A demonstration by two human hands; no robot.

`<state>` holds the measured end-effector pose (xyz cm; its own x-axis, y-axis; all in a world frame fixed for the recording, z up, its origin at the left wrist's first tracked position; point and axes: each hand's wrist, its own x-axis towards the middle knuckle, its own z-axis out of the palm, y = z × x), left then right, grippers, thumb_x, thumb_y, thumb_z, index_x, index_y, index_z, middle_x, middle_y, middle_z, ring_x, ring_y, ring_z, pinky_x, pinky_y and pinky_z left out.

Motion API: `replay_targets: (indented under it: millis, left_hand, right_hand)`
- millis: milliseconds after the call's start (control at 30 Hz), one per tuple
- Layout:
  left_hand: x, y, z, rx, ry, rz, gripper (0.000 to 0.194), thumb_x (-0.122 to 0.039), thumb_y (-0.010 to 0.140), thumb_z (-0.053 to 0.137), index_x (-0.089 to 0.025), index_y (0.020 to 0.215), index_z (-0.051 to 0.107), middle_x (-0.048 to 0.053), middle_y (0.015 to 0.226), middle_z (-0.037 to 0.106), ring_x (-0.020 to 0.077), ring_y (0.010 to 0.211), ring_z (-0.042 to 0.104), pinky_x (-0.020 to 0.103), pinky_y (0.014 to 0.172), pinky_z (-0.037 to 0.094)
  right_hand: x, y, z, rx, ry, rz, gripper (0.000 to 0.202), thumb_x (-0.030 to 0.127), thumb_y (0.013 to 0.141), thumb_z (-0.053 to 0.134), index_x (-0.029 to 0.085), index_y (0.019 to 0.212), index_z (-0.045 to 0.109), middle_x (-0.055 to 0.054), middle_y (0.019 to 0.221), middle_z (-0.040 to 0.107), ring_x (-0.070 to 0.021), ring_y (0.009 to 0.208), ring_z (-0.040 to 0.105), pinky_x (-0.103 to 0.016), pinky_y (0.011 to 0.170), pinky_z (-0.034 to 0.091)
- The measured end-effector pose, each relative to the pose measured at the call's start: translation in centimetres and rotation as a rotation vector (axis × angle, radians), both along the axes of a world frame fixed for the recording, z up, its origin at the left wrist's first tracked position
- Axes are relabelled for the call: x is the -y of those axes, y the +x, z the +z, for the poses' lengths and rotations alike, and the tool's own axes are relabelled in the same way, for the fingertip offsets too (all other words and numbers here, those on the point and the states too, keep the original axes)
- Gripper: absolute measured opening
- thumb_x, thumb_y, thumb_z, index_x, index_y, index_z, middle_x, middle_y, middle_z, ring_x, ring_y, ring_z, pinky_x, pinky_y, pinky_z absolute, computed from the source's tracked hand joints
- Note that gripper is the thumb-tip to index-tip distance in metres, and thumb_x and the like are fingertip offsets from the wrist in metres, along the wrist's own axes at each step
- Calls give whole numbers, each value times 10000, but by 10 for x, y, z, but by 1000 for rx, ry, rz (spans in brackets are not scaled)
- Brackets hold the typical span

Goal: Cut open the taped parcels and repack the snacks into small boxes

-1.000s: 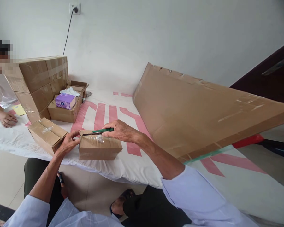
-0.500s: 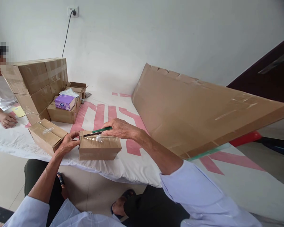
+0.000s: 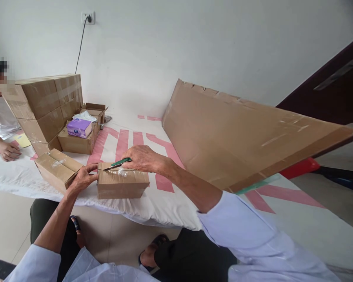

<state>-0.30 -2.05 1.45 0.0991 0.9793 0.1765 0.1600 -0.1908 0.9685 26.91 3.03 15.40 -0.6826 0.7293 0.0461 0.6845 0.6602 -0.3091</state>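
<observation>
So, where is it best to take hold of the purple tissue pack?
Grip the purple tissue pack by its two long sides, coming from above. It lies flat on a brown carton with its top free, while stacked boxes stand close on its left.

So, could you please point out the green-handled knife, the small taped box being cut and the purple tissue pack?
green-handled knife (image 3: 121, 161), head view, on its green handle.
small taped box (image 3: 122, 188), head view, on its front face.
purple tissue pack (image 3: 79, 128), head view, on its front side.

No lettering on the boxes (image 3: 122, 184) can be read.
</observation>
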Motion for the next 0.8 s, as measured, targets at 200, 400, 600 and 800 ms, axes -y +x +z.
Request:
replay_targets:
  millis: [200, 400, 600, 800]
  left_hand:
    - [3, 0, 4, -37, -16, -11, 436, -350, 797, 876, -212, 1211, 885, 94, 1328, 835, 385, 1332, 721, 451, 1187, 530]
    - [4, 5, 8, -34, -26, 5, 438, -359, 772, 867, -218, 1186, 890, 85, 1313, 840, 381, 1318, 728, 448, 1162, 553]
    - [2, 7, 9, -36, -26, 52, 447, -377, 727, 868, -195, 1134, 887, 122, 1361, 816, 392, 1297, 730, 456, 1115, 569]
    - [4, 6, 11, -50, -45, 37, 419, -394, 759, 858, -188, 1123, 879, 118, 1308, 833, 387, 1278, 736, 458, 1112, 557]
  right_hand:
    - [7, 0, 15, 290, 36, 13, 223, 286, 998, 630, 208, 894, 811, -56, 803, 699, -172, 709, 553, -326, 649, 264]
    - [10, 18, 22, 421, 7, -82, 258, 313, 1046, 614, 203, 934, 818, -59, 826, 717, -194, 773, 611, -314, 668, 287]
    - [13, 22, 14, 394, 43, -71, 322, 372, 1092, 602, 185, 941, 817, -92, 912, 758, -208, 835, 648, -316, 669, 280]
    - [6, 32, 0, 319, 37, -56, 310, 414, 1087, 629, 214, 989, 844, -72, 870, 751, -207, 800, 650, -316, 681, 300]
